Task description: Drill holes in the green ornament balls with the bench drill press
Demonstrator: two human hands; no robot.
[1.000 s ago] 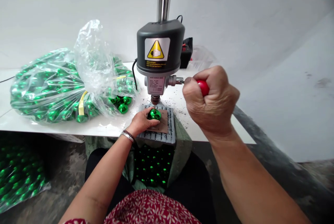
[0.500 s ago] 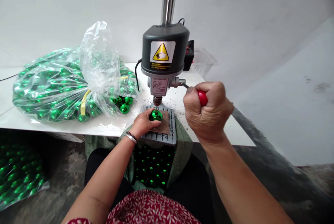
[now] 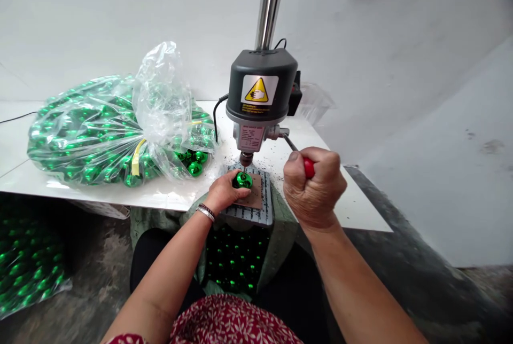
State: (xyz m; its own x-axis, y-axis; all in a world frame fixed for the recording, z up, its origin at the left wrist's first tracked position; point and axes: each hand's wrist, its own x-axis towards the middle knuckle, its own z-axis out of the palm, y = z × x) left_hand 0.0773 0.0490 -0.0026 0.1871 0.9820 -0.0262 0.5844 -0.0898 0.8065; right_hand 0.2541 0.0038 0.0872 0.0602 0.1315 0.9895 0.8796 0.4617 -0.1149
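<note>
A shiny green ball (image 3: 244, 180) sits on a brown board (image 3: 256, 194) over the grey base plate of a drill press (image 3: 262, 85). My left hand (image 3: 225, 192) grips the ball from its left side, thumb and fingers round it. The drill chuck (image 3: 246, 159) is right above, its thin bit reaching down to the top of the ball. Closed in a fist, my right hand (image 3: 315, 186) holds the red knob (image 3: 308, 167) of the press lever, to the right of the machine.
A clear plastic bag (image 3: 100, 130) full of green balls lies on the white table (image 3: 176, 201) at the left. Another bag of green balls (image 3: 28, 264) is at the lower left. More balls lie between my legs, beside green cloth (image 3: 280, 232). Dark shavings dot the table.
The lever knob and my right hand have come down, and the chuck and bit have dropped to the ball. The whole view has shifted slightly. My left hand still holds the ball.
</note>
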